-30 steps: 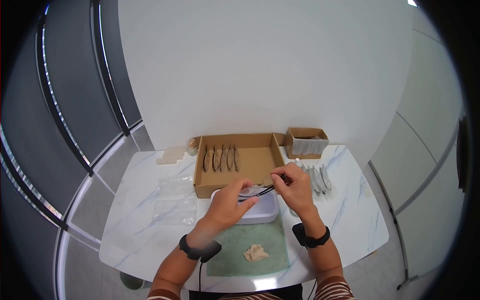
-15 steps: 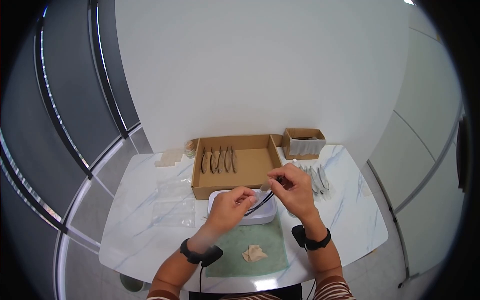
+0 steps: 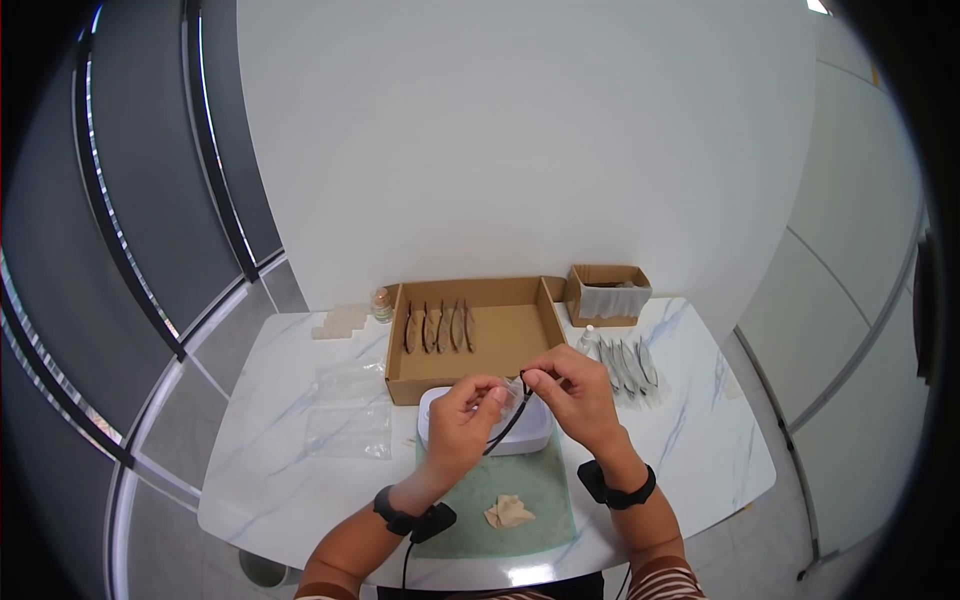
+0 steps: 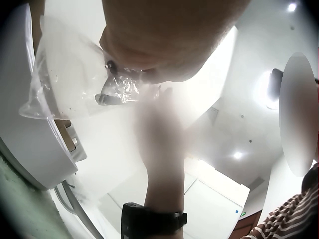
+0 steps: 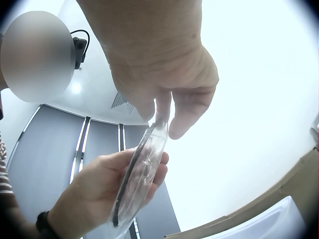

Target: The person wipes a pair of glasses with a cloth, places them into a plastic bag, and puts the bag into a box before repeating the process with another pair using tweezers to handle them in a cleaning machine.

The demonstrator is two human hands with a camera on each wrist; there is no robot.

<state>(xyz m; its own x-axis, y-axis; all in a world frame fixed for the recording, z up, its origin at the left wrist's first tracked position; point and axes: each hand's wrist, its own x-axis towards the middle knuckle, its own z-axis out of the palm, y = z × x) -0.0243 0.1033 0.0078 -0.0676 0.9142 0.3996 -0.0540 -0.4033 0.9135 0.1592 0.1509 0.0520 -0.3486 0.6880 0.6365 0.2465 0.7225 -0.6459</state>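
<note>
Between my hands is a pair of dark-framed glasses [image 3: 508,430] inside a clear plastic bag [image 5: 152,167], slanting over the white tray. My left hand [image 3: 462,425] pinches the side of the bag with thumb and fingers. My right hand [image 3: 580,395] grips its upper end between thumb and fingertips. Seen from the right wrist, a thin black edge runs along the bag's length. The left wrist view shows the loose bag film spreading out, with a dark tip inside; fingers hide part of the glasses.
Behind the white tray [image 3: 530,440] stands a cardboard box [image 3: 520,340] with several dark curved pieces in a row. A small carton [image 3: 608,310], a bottle [image 3: 587,340] and bagged glasses [image 3: 625,370] are at right. Empty bags [image 3: 350,430] lie left; a beige cloth [image 3: 510,512] rests on a green mat [image 3: 460,520].
The glasses have swung from nearly level to a steep slant, lower end toward me. My right hand has moved left and slightly down, closer to the left hand.
</note>
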